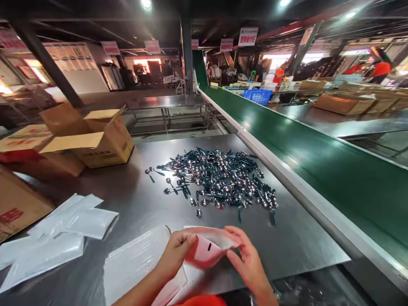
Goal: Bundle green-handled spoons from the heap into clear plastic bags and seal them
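Between my two hands is a pink pouch [204, 255] with a small black mark, its mouth spread apart and its pale inside showing. My left hand [177, 250] pinches the pouch's left edge, thumb on top. The right edge is held between the thumb and fingers of my right hand [244, 259]. Beyond the hands, a large heap of spoons [219, 174] with dark handles lies on the metal table [296, 242]. A stack of white envelopes [130, 263] lies beside and partly under my left forearm.
More white packets [76, 221] lie at the left. Open cardboard boxes [102, 148] stand at the back left. A green conveyor belt [306, 148] runs along the table's right side. Farther off are a blue crate [258, 97], more boxes [344, 104] and people in orange.
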Demonstrator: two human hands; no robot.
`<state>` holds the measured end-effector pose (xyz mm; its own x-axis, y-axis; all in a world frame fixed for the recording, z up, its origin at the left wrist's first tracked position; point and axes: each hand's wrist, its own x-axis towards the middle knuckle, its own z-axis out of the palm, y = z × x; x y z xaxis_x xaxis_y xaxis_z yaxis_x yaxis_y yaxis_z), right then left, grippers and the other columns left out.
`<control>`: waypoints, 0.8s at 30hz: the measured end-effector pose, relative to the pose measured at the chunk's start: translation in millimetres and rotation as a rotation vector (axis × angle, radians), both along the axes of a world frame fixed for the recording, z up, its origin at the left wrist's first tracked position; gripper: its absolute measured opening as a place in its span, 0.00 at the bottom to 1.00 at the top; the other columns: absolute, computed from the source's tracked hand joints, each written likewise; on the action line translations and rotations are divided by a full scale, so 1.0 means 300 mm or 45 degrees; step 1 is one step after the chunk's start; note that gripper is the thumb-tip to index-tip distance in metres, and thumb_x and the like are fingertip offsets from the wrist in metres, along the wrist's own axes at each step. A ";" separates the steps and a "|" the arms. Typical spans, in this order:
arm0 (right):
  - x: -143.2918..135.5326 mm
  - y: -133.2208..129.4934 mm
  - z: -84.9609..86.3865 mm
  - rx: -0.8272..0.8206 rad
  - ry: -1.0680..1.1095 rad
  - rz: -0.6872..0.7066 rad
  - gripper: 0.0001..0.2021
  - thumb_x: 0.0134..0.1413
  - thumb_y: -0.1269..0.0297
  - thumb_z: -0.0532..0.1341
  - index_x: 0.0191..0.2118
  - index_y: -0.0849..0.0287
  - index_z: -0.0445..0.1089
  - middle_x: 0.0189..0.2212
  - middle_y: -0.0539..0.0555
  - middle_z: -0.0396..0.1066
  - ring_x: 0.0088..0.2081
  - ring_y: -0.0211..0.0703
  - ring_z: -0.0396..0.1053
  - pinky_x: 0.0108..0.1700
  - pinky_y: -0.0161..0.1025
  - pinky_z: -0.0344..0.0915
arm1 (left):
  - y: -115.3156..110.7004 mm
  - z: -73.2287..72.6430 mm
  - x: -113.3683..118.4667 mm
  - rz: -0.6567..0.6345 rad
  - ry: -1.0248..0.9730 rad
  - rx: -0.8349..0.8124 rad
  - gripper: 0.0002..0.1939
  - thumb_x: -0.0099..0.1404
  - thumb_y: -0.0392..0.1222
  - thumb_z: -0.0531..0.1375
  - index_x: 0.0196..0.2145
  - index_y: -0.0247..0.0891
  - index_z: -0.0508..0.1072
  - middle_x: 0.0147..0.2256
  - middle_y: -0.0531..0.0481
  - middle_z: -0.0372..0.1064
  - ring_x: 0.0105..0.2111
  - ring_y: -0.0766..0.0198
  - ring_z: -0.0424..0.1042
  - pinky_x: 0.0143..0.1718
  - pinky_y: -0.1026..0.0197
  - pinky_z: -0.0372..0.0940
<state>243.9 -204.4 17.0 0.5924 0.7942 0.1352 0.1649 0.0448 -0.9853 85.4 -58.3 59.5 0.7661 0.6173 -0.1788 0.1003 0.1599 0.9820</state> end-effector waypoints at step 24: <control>-0.073 0.104 0.222 0.474 -0.362 0.262 0.10 0.56 0.64 0.59 0.30 0.51 0.79 0.28 0.55 0.77 0.29 0.46 0.74 0.27 0.37 0.69 | 0.157 0.246 -0.274 -0.384 -0.299 0.628 0.19 0.64 0.45 0.52 0.33 0.38 0.82 0.31 0.41 0.78 0.29 0.57 0.74 0.33 0.61 0.64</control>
